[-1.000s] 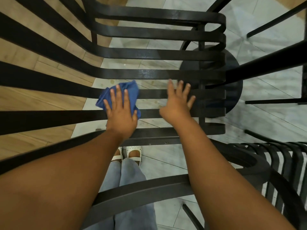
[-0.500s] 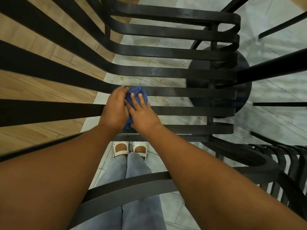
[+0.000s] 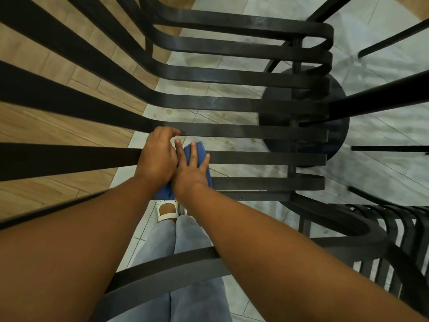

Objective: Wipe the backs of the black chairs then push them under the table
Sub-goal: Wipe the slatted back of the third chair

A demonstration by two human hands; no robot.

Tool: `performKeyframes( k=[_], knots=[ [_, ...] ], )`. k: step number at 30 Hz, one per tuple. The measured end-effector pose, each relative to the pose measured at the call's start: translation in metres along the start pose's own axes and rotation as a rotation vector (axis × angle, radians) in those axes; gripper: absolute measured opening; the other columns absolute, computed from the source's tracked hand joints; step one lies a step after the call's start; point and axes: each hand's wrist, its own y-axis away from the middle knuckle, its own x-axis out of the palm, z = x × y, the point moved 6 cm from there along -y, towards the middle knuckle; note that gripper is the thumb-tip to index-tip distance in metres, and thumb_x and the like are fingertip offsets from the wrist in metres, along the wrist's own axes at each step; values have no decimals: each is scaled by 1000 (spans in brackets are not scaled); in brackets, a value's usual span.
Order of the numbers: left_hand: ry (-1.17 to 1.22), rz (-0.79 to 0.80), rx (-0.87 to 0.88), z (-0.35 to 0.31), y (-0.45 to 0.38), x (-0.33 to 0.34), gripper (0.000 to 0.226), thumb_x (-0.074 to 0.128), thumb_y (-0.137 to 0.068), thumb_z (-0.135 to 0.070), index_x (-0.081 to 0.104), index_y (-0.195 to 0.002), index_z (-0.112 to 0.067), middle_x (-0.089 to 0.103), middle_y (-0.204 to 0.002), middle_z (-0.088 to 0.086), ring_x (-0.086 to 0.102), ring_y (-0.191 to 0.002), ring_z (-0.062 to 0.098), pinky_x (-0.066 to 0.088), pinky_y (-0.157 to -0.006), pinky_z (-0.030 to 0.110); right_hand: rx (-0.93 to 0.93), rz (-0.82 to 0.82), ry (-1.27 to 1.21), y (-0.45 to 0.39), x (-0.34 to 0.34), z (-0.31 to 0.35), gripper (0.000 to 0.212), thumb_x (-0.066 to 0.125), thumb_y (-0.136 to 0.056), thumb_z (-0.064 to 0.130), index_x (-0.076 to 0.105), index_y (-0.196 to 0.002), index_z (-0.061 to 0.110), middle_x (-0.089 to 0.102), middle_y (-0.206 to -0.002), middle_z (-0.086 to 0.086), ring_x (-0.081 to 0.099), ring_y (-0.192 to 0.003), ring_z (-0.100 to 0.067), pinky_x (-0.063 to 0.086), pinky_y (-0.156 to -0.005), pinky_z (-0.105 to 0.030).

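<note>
— What do we see at the fingers?

— On our right hand (image 3: 189, 171) the fingers (image 3: 193, 154) lie straight and spread, pressing flat on the blue cloth (image 3: 199, 149). Our left hand (image 3: 157, 156) sits just beside it at nine o'clock, touching it, fingers curled over the cloth's near edge; whether they truly pinch the cloth or a slat, we cannot tell.

— And the cloth itself?

— It is bunched under both hands against the slats of the black chair (image 3: 255, 131), with a fold poking out at twelve o'clock past the right fingertips and another hanging at six o'clock, below the wrists.

— Where does the chair lie around us?

— Its slats fan out from nine o'clock and bend round to a closed end at two o'clock. A curved bar crosses our forearms at six o'clock. A second black chair (image 3: 394, 228) shows at four o'clock.

— Anything farther out?

— A round black table base (image 3: 336, 140) stands at two o'clock on the grey tile floor (image 3: 383, 173). Wooden flooring (image 3: 58, 126) runs at nine and ten o'clock. Below the hands we see our grey trousers (image 3: 185, 233) and a white shoe (image 3: 168, 211).
</note>
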Motion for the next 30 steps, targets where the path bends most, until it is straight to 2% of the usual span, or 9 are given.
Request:
performKeyframes(
  k=[3,6,10,13,16,19,23,27,30],
  knots=[
    [-42,38,1,3,1,5,31,47,-93,-2,52,-123,-7,50,-124,11,49,-114,22,37,-88,24,-51,-44,66,-8,4,-4,95,50,-91,48,-22,-146,18,-34,-150,-9,-33,-134,-39,-12,-104,-64],
    [-58,75,20,5,-1,9,32,46,-91,0,53,-122,-4,51,-122,15,49,-112,25,35,-87,24,-113,-81,164,-5,11,-21,95,53,-88,50,-18,-147,26,-35,-150,-6,-33,-136,-36,-7,-105,-69],
    [-109,148,60,1,2,15,29,50,-91,-1,54,-119,-3,51,-121,17,47,-112,29,38,-87,29,22,-40,181,5,20,-69,104,58,-83,55,-24,-143,34,-42,-146,-7,-35,-134,-37,-6,-106,-69],
    [-170,177,122,-7,7,20,30,51,-91,-3,54,-121,-4,49,-124,16,44,-116,29,40,-94,34,113,-30,110,16,23,-103,110,61,-81,57,-28,-141,35,-43,-145,-9,-36,-133,-38,-5,-106,-69],
    [-199,274,224,-17,11,36,33,49,-94,-11,51,-126,-6,49,-127,14,42,-117,27,37,-97,34,177,-55,13,22,23,-110,109,63,-82,48,-28,-142,32,-42,-146,-9,-34,-134,-40,-5,-106,-69],
    [-210,332,171,-16,9,49,40,44,-97,-20,42,-135,-8,46,-131,13,40,-119,27,32,-100,35,218,-68,-54,23,20,-101,107,63,-85,28,-26,-144,27,-40,-146,-13,-29,-134,-46,0,-107,-70],
    [-259,334,147,-16,10,54,44,42,-98,-22,35,-140,-10,45,-133,11,39,-121,26,29,-102,36,193,-80,-81,26,12,-119,92,56,-91,16,-16,-148,26,-27,-153,-8,-17,-141,-40,11,-113,-59],
    [-293,298,175,-23,8,50,46,43,-97,-23,35,-140,-11,44,-134,11,37,-124,27,29,-103,37,258,-93,-73,37,6,-147,83,51,-95,20,-11,-148,32,-18,-157,-3,-9,-144,-31,9,-114,-56],
    [-296,314,216,-25,10,55,44,46,-96,-21,38,-138,-11,45,-132,11,39,-121,27,31,-101,37,402,-84,-64,40,1,-135,88,55,-93,31,-14,-148,31,-23,-154,-13,-19,-141,-36,-2,-109,-65]
  ],
)
